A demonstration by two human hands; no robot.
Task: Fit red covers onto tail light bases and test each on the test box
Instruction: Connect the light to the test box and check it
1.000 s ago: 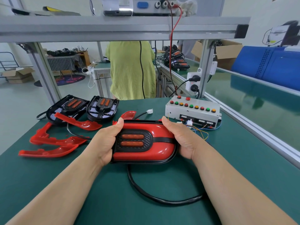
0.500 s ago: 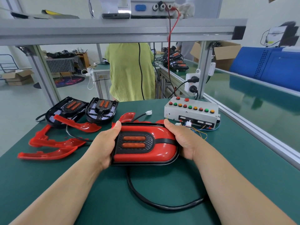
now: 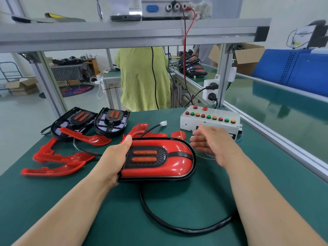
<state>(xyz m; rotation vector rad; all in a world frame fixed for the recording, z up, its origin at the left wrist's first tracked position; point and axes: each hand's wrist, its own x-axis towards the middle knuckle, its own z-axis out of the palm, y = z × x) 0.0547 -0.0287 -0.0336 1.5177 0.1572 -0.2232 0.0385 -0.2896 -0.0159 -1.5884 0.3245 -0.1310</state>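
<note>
Since the earlier frame, the right hand [image 3: 213, 142] had let go of the right end of the glossy red-covered black tail light [image 3: 177, 164] and moved toward the grey metal test box with coloured buttons [image 3: 209, 121] at centre right, fingers loosely spread, holding nothing. The left hand [image 3: 115, 157] still gripped the light's left end, thumb on top, at frame centre over the green bench mat [image 3: 106, 219]. Loose red plastic covers [image 3: 53, 170] lay at left, with two uncovered black bases [image 3: 111, 119] behind them.
</note>
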